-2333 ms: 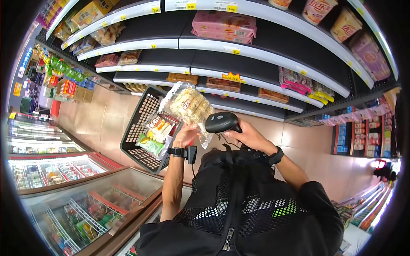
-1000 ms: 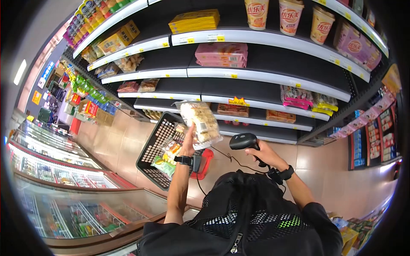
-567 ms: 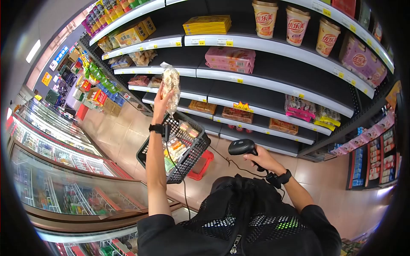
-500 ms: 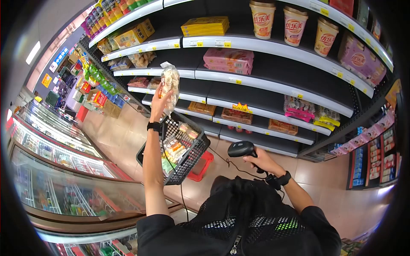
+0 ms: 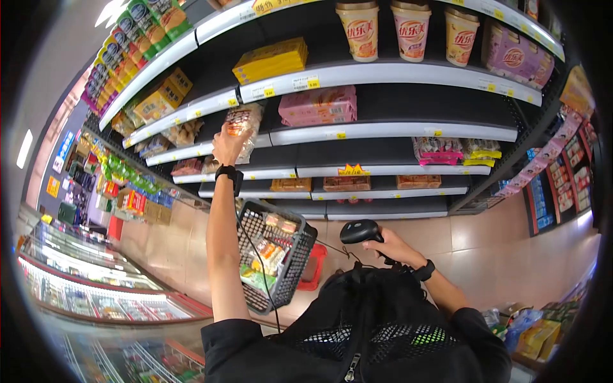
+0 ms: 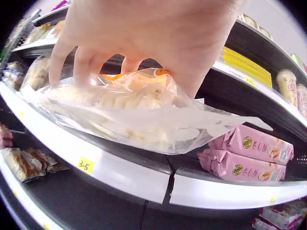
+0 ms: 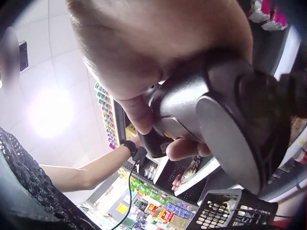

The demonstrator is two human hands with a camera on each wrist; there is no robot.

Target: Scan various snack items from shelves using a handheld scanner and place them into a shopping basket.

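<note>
The left hand grips a clear bag of pale snacks at the front of a middle shelf. From the left wrist view, its fingers curl over the top of the bag, which overlaps the white shelf edge; pink packs lie to its right. Low in front of the body, the right hand holds a black handheld scanner by its handle. In the right wrist view, fingers of the right hand wrap round the scanner.
A dark basket holding several packages stands below the left forearm, beside a red object. Yellow packs and cups stand on the upper shelf. Freezers line the left side. A black cable hangs beside the left forearm.
The left hand has carried the bag forward from above the basket to the shelf, and the bag's printed face has turned into view. The right hand still holds the scanner low. The head view has shifted.
</note>
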